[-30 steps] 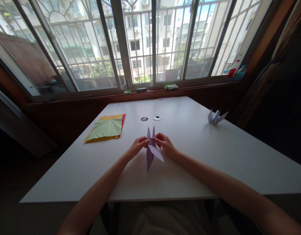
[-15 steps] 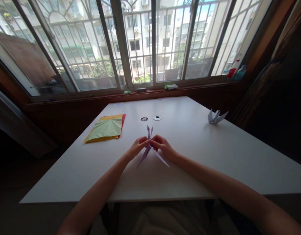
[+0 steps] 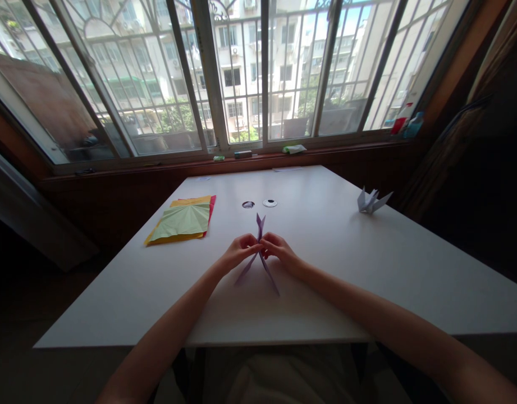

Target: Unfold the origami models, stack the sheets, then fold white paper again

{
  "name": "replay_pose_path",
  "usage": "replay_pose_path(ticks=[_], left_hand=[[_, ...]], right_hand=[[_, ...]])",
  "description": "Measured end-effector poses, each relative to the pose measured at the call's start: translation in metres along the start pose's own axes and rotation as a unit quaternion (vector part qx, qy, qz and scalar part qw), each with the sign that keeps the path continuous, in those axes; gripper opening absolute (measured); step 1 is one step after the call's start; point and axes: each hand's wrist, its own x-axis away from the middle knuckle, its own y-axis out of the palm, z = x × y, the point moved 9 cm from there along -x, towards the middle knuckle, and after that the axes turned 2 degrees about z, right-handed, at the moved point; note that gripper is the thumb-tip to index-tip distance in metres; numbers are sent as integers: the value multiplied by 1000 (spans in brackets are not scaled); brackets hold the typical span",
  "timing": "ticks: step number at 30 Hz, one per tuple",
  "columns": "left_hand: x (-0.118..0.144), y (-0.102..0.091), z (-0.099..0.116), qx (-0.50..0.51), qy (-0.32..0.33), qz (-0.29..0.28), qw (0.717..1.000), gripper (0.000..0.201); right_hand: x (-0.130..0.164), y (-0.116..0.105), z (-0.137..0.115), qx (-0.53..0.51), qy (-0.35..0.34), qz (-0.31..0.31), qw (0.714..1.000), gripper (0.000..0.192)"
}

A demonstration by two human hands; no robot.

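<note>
Near the white table's close edge, I see the left hand (image 3: 239, 251) and right hand (image 3: 283, 251) pinching the purple paper (image 3: 260, 225) centrally, presumably leaving its splayed points free.

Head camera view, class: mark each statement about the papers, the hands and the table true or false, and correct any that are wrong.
1. The left hand and right hand both hold the purple folded paper. True.
2. The light green sheet lies beneath the yellow paper. False: it lies on top of it.
3. A white folded paper stands at the right side of the table. True.
4. The white disc lies nearer the wearer than the hands do. False: it lies beyond them.
</note>
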Motion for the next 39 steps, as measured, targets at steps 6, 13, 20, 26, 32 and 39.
replay_pose_path(ticks=[6,13,20,26,32,39], left_hand=[[-2,3,-5,14,-8,-5,1000,32],[-2,-2,-3,59,-22,29,998,31],[-4,-18,-12,105,-29,104,989,29],[-7,-25,-20,110,-18,137,984,30],[-6,-17,-11,79,-3,97,992,31],[-5,-15,-8,44,4,88,995,45]], right_hand=[[1,-1,0,-31,6,6,999,25],[0,-7,-3,-87,11,46,995,19],[0,-20,-5,-94,-16,113,989,25],[-2,-23,-6,-87,-53,132,986,27],[-3,-26,-8,-33,-73,139,987,20],[1,-20,-13,36,-75,108,991,25]])
